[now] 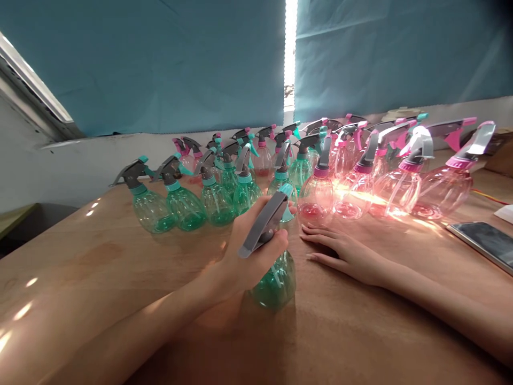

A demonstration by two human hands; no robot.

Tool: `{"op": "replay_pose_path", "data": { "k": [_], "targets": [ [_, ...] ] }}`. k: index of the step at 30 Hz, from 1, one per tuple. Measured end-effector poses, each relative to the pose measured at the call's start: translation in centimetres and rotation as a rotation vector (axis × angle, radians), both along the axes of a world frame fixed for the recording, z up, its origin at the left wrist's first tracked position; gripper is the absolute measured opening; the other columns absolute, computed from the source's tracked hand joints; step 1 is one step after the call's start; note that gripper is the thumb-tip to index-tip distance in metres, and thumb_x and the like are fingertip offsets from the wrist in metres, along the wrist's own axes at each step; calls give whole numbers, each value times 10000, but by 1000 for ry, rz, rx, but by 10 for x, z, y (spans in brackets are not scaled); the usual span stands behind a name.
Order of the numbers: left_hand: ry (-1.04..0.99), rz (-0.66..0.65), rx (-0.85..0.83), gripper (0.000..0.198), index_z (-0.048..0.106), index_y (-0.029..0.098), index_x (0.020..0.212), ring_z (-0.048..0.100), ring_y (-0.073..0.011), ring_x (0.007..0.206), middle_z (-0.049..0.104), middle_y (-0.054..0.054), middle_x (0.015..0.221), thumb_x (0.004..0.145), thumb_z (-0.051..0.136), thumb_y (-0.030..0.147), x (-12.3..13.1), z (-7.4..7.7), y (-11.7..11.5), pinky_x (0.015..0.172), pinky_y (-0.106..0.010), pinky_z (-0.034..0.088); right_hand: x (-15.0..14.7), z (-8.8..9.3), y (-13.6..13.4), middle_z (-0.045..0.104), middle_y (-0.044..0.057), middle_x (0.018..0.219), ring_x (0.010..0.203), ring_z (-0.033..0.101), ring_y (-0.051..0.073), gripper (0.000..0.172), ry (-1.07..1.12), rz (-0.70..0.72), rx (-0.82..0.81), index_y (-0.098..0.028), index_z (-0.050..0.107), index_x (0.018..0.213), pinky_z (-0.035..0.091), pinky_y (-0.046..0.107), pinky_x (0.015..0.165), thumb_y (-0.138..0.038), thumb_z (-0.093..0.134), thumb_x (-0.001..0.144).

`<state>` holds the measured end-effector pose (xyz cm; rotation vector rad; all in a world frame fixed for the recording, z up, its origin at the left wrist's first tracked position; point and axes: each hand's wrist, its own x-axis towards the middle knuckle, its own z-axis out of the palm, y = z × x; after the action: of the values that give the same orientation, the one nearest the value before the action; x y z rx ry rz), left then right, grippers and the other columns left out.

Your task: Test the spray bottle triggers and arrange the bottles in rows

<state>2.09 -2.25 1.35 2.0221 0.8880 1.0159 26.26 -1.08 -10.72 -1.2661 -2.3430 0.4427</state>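
A green see-through spray bottle [276, 283] with a grey trigger head and teal nozzle stands near the middle of the table. My left hand [244, 251] is wrapped round its neck, just under the head, which partly hides the fingers. To the right, my right hand [342, 248] rests flat on the table with fingers spread, holding nothing. Its fingertips lie just in front of a pink spray bottle [315, 200]. Behind my left hand stands another green spray bottle [245, 195], partly covered by the hand.
Several green spray bottles [186, 206] line the left, and several pink ones [395, 187] the right, with more rows behind. A phone [484, 240] lies on the wooden table [100, 289] at the right. Blue blinds [160, 64] cover the window beyond.
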Motion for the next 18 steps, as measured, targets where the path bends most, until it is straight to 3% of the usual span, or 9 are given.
{"op": "replay_pose_path", "data": {
  "k": [6,14,18],
  "targets": [
    [21,-6,-31,133,520,237,897,516,-160,704,342,52,619,779,494,184,-3,2,3,537,-248,326,0,-1,1,483,77,1486,1388,405,303,552,11,-2,-8,-235,526,1404,342,532,1143,-552,475,954],
    [1,-36,-49,111,537,202,860,433,-94,588,547,13,819,766,497,158,-4,3,4,563,-262,357,-1,2,-1,494,75,1477,1384,413,307,542,33,-6,-17,-251,533,1399,346,536,1140,-550,486,949],
    [8,-14,-9,93,522,201,838,425,-92,591,566,12,830,778,471,151,-3,6,1,573,-260,366,-2,3,-1,496,69,1476,1385,411,308,536,39,-13,-19,-267,532,1398,346,539,1139,-548,500,944]
  ]
}}
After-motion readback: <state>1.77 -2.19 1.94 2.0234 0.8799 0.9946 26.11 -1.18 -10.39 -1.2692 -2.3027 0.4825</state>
